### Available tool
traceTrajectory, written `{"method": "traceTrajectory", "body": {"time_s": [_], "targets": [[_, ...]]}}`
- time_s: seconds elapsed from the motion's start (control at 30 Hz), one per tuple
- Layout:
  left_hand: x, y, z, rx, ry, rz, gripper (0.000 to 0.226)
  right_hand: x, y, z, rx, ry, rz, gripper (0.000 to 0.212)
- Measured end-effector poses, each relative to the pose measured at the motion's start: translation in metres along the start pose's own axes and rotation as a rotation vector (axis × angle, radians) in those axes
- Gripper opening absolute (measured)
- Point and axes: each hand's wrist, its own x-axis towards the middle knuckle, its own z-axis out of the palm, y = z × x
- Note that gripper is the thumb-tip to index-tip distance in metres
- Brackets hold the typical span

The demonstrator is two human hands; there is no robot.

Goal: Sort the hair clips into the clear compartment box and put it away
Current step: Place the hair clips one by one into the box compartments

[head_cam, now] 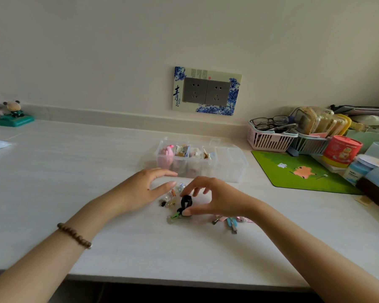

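- Our right grip (214, 200) arches over the black claw clip (186, 202), forefinger on its top and thumb against its lower end, closed just far enough to pinch it. The clip sits low over the counter (96, 193), at the near side of the loose pile.
- Our left grip (144, 189) is relaxed and holds nothing, its thumb tip just beside the small clear clips (173, 197).
- The clear compartment box (236, 169) stands open just beyond both hands; its left compartments are filled and the right ones look bare.
- The pinch is fingertip-only on a rounded, sprung clip, so we judge it could squirt out as we lift.
- The green clip (175, 215) lies touching our thumb and may be dragged along or flicked aside.
- The pastel clips (230, 223) lie under our right wrist, and a careless sweep could push them toward the counter's edge.
- The box looks light, so a knuckle bumping it could shove it or jumble what we have sorted.
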Motion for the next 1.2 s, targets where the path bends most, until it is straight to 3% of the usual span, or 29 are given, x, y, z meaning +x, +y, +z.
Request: {"method": "traceTrajectory", "body": {"time_s": [0.1,0.2,0.27,0.43,0.67,0.8,1.03,1.13,1.2], "targets": [[-0.004,0.003,0.005,-0.032,-0.076,-0.049,0.048,0.000,0.002,0.004,-0.011,0.041,-0.017,0.036],[-0.005,0.006,0.010,-0.047,-0.200,-0.090,0.093,-0.002,0.007,-0.005,-0.010,0.064,-0.018,0.031],[-0.005,0.009,0.015,0.001,-0.263,-0.095,0.108,-0.007,0.013,-0.016,0.022,0.141,-0.001,0.030],[0.006,0.020,0.037,0.214,-0.371,-0.086,0.108,-0.019,0.031,-0.048,0.134,0.373,0.021,0.033],[0.037,0.038,0.060,0.338,-0.378,0.025,0.099,-0.013,0.050,-0.080,0.165,0.546,0.045,0.026],[0.048,0.040,0.067,0.206,-0.283,0.127,0.088,0.005,0.061,-0.090,0.133,0.581,0.079,0.027],[0.069,0.042,0.036,0.145,0.152,0.311,0.077,0.026,0.075,-0.089,-0.066,0.462,0.106,0.032],[0.080,0.036,0.028,0.099,0.259,0.281,0.078,0.027,0.077,-0.086,-0.223,0.358,0.140,0.035],[0.082,0.027,0.031,0.058,0.302,0.251,0.078,0.022,0.073,-0.082,-0.276,0.428,0.080,0.032]]}}
